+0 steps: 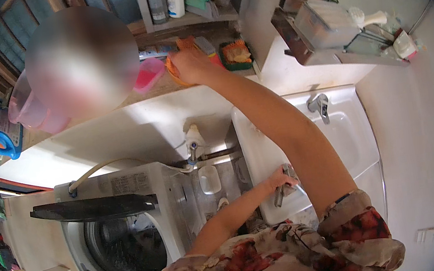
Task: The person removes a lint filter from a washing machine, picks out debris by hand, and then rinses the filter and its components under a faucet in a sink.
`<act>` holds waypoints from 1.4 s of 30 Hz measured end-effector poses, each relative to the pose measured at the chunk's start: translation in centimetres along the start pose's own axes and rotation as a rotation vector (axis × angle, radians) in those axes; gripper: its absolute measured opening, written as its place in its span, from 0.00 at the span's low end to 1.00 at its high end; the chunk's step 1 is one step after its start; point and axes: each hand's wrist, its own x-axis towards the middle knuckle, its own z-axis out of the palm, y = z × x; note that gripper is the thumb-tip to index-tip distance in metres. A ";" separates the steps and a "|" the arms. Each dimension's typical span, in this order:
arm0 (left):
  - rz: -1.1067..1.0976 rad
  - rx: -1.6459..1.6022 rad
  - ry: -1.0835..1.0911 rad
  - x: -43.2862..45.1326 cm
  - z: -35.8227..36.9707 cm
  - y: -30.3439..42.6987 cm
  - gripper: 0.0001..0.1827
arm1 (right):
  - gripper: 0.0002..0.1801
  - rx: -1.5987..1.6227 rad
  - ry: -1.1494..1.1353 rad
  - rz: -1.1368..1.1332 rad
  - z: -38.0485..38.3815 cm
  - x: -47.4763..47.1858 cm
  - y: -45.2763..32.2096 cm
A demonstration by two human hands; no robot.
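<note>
My right hand (191, 66) reaches to the windowsill ledge and grips an orange item, perhaps a brush or small basket; its lower part (180, 78) shows below the fingers. Beside it lie a pink plastic scoop or dish (149, 74) on the left and a dark green container with orange-yellow contents (235, 55) on the right. Lower down, my left hand (283, 179) is closed around a greyish, flat, elongated object (279, 196) over the left part of the white sink (260, 150). What that object is, I cannot tell.
A top-loading washing machine (124, 248) stands at the left with its lid up. The sink has a chrome faucet (320, 106). Along the ledge are a pink bucket (45, 114) and a blue detergent bottle (3, 132). A wall shelf (314, 55) juts out at upper right.
</note>
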 end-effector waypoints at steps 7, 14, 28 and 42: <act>0.043 0.116 0.104 -1.1 0.8 3.7 0.39 | 0.14 1.863 -0.105 0.361 -7.0 -8.9 3.8; 0.289 0.187 0.015 1.0 5.6 7.4 0.46 | 0.13 1.538 0.118 0.942 -9.3 -38.0 16.6; -0.054 0.607 0.316 11.8 6.1 1.5 0.49 | 0.07 1.228 0.503 1.275 3.6 -55.1 20.8; -0.480 0.196 0.535 13.8 4.0 0.2 0.19 | 0.08 0.952 0.531 1.360 7.5 -57.2 17.6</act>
